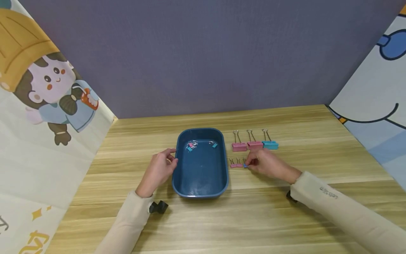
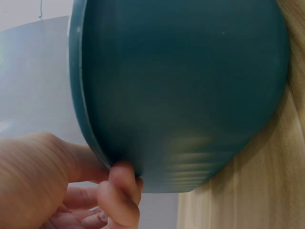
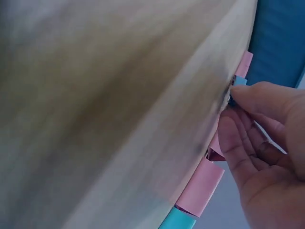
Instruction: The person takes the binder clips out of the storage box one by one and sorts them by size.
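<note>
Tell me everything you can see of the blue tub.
The blue tub is a lidless rounded rectangle with a slim rim, apparently smooth plastic. It stands upright on the wood-grain table. Three small binder clips, one pink and two teal, lie inside toward the far end. The left hand pinches its left rim.

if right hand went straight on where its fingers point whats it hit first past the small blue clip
Probably the small pink clip beside the small blue clip, with the blue tray beyond. The height of the right hand is unclear, so it might pass above.
</note>
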{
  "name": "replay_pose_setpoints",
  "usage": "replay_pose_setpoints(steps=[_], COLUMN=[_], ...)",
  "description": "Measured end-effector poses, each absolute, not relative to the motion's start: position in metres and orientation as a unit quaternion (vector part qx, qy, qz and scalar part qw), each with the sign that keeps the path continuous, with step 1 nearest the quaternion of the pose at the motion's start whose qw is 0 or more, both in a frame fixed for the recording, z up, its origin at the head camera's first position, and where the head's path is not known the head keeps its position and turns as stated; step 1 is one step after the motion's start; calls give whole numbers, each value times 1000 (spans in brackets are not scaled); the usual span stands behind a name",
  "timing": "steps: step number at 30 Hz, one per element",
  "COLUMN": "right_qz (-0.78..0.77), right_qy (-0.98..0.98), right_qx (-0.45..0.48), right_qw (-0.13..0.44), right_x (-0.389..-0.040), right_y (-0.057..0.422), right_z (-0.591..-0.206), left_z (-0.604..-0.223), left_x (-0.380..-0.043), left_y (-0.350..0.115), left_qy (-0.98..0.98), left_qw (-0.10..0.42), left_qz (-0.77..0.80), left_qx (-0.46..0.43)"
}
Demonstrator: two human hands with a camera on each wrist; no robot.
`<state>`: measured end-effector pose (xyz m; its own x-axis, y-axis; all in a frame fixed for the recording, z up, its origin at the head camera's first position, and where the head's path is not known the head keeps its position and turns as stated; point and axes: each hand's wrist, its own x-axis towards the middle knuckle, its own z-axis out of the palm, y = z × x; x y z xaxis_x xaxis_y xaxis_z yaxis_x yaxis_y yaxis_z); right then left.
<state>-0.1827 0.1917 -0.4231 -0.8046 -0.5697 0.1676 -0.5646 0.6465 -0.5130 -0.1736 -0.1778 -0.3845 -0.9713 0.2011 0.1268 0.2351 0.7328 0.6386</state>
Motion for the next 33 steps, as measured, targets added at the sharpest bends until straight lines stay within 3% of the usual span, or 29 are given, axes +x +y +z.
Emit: replay_pose_setpoints(steps=[10, 23, 33], right_qz=[-289, -283, -251], right_qy=[906, 899, 893], right_qx=[-306, -333, -373], right_qw=[34, -27, 20], right_x=[-184, -200, -220], right_y=[186, 148, 97], right_z=[-418, -371, -361], left_z=[-383, -383, -383], left_x=[-172, -171, -171], left_y=[-180, -183, -180], left_qy=[-932, -931, -929], left_qw=[20, 24, 27], left_qz=[-344, -345, -349], left_qx=[-111, -114, -119])
